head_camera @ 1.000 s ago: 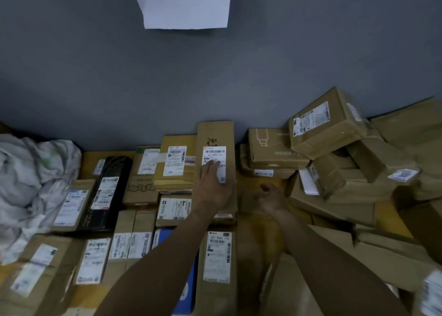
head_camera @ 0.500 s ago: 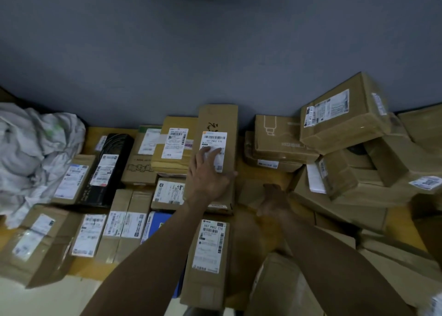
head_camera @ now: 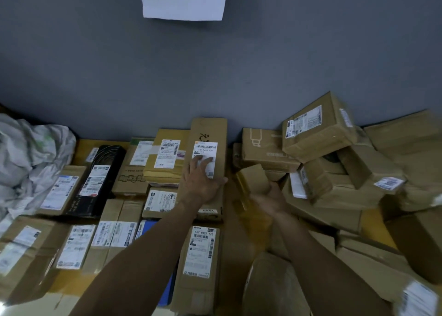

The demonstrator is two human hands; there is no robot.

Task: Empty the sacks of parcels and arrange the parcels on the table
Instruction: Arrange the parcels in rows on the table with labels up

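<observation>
Left hand [head_camera: 201, 184] lies flat, fingers straight, on the long matte cardboard carton [head_camera: 210, 131], covering part of its white label [head_camera: 205, 148]. Just right of that carton, right hand [head_camera: 270, 201] grips a small plain cardboard box [head_camera: 254, 178], tilted.

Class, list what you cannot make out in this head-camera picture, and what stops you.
Head view:
- Wall sign: top cut off by the frame edge.
- Long box label: lower part covered by the left hand.
- Small box in the right hand: blurred.
- Blue parcel: mostly behind the left arm.
</observation>
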